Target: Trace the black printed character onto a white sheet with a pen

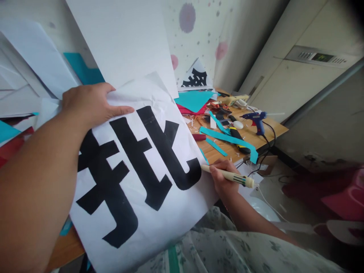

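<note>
A white sheet of paper [170, 210] with large black character strokes [156, 151] lies slanted in front of me, its lower edge reaching over my lap. My left hand [88, 102] grips the sheet at its upper left, thumb stretched over the front; the other fingers are partly hidden. Between the fingers of my right hand [224, 178] is a thick cream multicolour pen [234, 177]. Its tip is at the right end of the rightmost black stroke; whether it touches the paper I cannot tell.
On the wooden table [273, 131] lie a blue glue gun [257, 121], turquoise paper strips [227, 138], a yellow-black handle [239, 140] and scraps. White board [127, 38] leans behind. More papers [34, 57] stand at left. A tall cream appliance [301, 38] is at the right.
</note>
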`<move>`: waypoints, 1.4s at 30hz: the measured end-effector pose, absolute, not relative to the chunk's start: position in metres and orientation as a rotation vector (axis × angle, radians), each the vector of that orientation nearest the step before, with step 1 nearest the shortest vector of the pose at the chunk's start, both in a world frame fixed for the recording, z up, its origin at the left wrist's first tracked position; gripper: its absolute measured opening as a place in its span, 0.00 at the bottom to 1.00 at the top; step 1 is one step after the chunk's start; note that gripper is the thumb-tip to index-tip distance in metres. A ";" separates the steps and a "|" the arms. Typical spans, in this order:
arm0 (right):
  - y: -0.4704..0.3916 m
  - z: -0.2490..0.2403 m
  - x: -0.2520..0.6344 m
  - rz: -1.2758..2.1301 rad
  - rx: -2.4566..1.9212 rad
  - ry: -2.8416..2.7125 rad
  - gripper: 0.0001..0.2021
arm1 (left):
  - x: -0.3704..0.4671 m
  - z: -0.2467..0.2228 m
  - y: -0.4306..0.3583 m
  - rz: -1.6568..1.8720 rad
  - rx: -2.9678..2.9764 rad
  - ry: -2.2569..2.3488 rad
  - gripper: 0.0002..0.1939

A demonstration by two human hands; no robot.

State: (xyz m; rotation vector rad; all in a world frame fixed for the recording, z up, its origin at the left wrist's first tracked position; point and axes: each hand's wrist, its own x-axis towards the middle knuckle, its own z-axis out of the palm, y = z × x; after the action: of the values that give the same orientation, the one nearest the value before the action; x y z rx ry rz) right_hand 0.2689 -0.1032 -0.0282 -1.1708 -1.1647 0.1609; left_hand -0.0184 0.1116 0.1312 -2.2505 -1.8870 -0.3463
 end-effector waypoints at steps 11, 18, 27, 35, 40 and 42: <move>-0.087 -0.020 0.266 0.137 -1.176 -1.138 0.09 | -0.018 0.130 0.111 -0.327 -2.237 -1.905 0.49; -0.082 -0.016 0.263 0.158 -1.174 -1.091 0.10 | -0.017 0.132 0.110 -0.329 -2.235 -1.908 0.50; -0.088 -0.028 0.268 0.296 -1.107 -1.066 0.09 | -0.017 0.131 0.110 -0.332 -2.239 -1.947 0.50; -0.088 -0.040 0.271 0.486 -0.943 -0.992 0.09 | -0.017 0.130 0.112 -0.339 -2.224 -1.951 0.49; -0.093 -0.031 0.264 0.164 -1.029 -1.066 0.05 | -0.017 0.132 0.112 -0.338 -2.217 -1.946 0.49; -0.096 -0.025 0.258 0.070 -1.080 -1.168 0.05 | -0.017 0.133 0.111 -0.328 -2.231 -1.954 0.50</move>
State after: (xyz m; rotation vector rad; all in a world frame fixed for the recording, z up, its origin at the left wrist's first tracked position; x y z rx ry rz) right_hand 0.2579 -0.0958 -0.0245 -1.0800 -1.1684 0.0696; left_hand -0.0168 0.1108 0.1330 -2.2311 -1.9536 -0.3278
